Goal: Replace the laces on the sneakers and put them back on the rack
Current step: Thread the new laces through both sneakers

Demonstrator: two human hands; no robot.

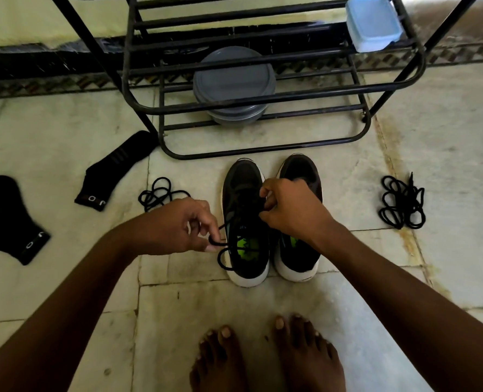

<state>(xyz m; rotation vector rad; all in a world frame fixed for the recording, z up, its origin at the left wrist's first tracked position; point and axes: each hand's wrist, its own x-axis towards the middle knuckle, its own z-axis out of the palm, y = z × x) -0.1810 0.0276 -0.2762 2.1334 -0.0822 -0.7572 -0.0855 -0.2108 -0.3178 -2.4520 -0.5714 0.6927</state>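
Observation:
Two black sneakers with white soles stand side by side on the floor, toes toward the rack: the left sneaker [244, 222] and the right sneaker [301, 258]. My left hand [181, 224] pinches a loop of black lace [220, 244] at the left sneaker's side. Over the left sneaker's eyelets, my right hand [288, 206] pinches the same lace near the tongue. A loose black lace [158, 193] lies coiled left of the shoes. Another black lace bundle [402, 202] lies to their right.
A black metal shoe rack [263, 103] stands just beyond the sneakers, holding grey round containers [233, 80] and a blue plastic box [373, 22]. Two black socks [14, 219] [116, 168] lie on the tiled floor at left. My bare feet [265, 357] are at the bottom.

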